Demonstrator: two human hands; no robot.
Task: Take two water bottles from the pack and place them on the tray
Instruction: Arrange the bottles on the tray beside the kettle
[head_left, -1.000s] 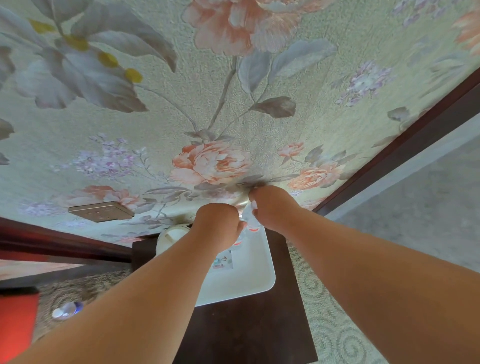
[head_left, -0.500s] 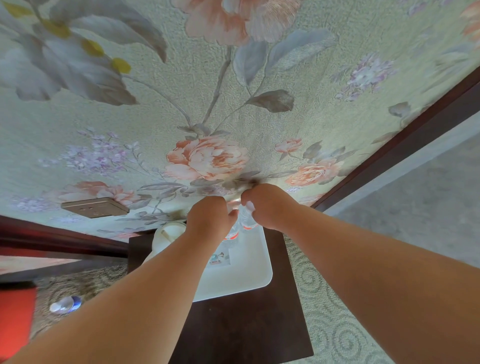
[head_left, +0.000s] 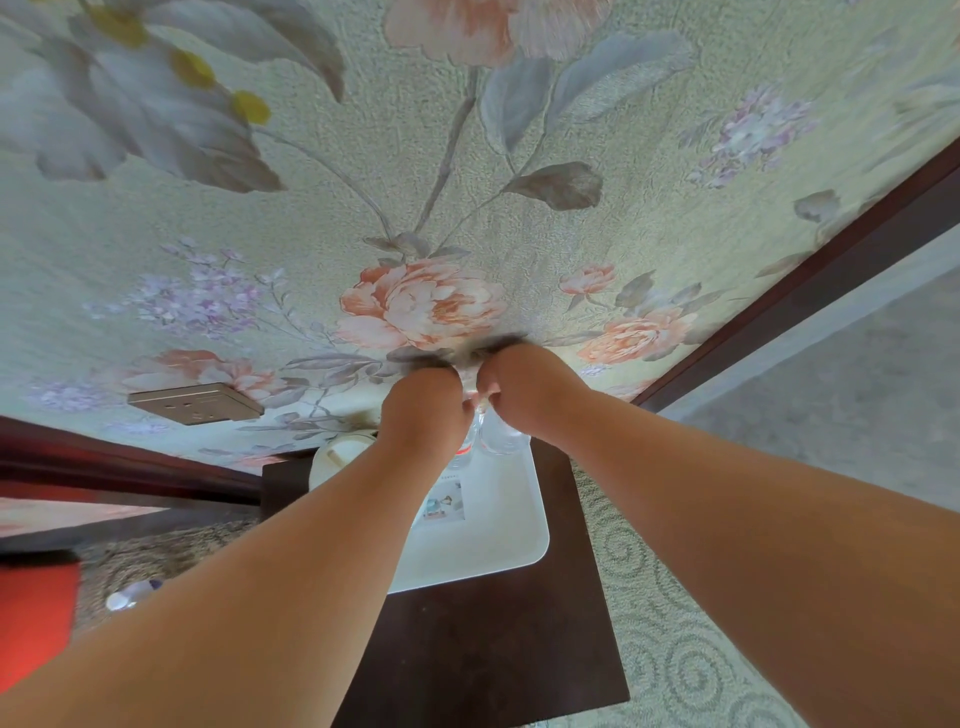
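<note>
Both hands meet over the far end of the white tray (head_left: 498, 540), which sits on a small dark counter (head_left: 483, 634) against the flowered wall. The left hand (head_left: 423, 415) is curled shut around the top of one water bottle (head_left: 465, 452), and the right hand (head_left: 524, 389) is curled shut around the top of the other water bottle (head_left: 501, 441). The fingers themselves are hidden behind the knuckles, so how they wrap the caps cannot be told.

Each bottle hangs straight below its hand, long axis upright, the two just beside one another. Their bases reach the tray's far edge, though whether they rest on it cannot be told. The pack is not in view.

The coming move looks like a plain release or a short lowering. The tray lies open toward the near side, apart from a small printed card (head_left: 444, 501). A white lidded thing (head_left: 337, 457) sits close on the left, and the wall is close behind.
</note>
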